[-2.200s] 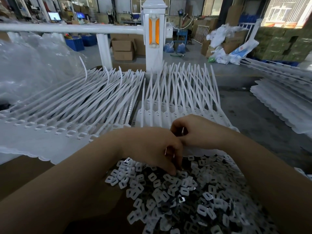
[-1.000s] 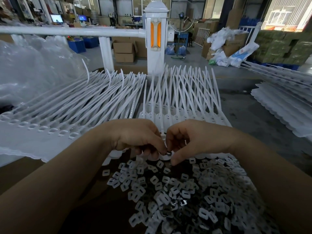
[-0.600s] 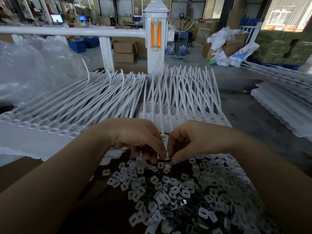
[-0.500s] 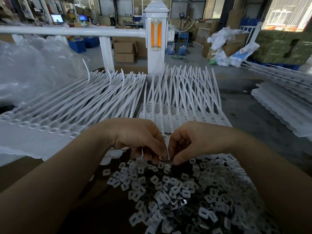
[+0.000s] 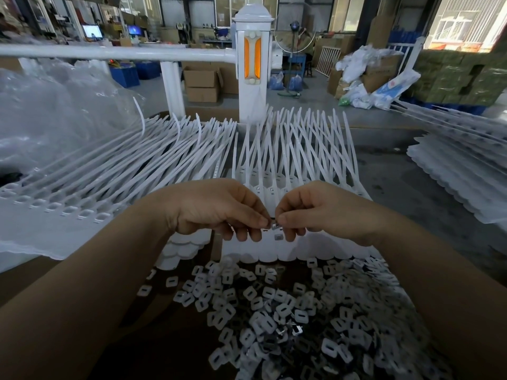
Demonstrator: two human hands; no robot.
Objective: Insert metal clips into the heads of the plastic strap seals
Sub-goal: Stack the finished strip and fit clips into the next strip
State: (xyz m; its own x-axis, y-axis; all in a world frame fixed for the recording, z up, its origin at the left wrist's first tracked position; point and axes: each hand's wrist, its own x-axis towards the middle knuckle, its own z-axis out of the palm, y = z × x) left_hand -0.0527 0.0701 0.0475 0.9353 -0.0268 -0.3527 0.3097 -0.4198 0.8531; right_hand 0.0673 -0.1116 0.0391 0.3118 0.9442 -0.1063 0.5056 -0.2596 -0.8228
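Both hands meet over the near row of seals (image 5: 270, 246): the left hand (image 5: 219, 208) and right hand (image 5: 315, 209) pinch one clip (image 5: 274, 225) between fingertips, just above a head. Seating seems under way; next it needs pressing square into the slot. The slot itself is hidden by fingers.

Factory floor: concrete floor (image 5: 417, 193), stacked cartons (image 5: 203, 83) far, blue bins (image 5: 124, 75) far left, monitors (image 5: 92, 31), bulk seals (image 5: 137, 171) near.
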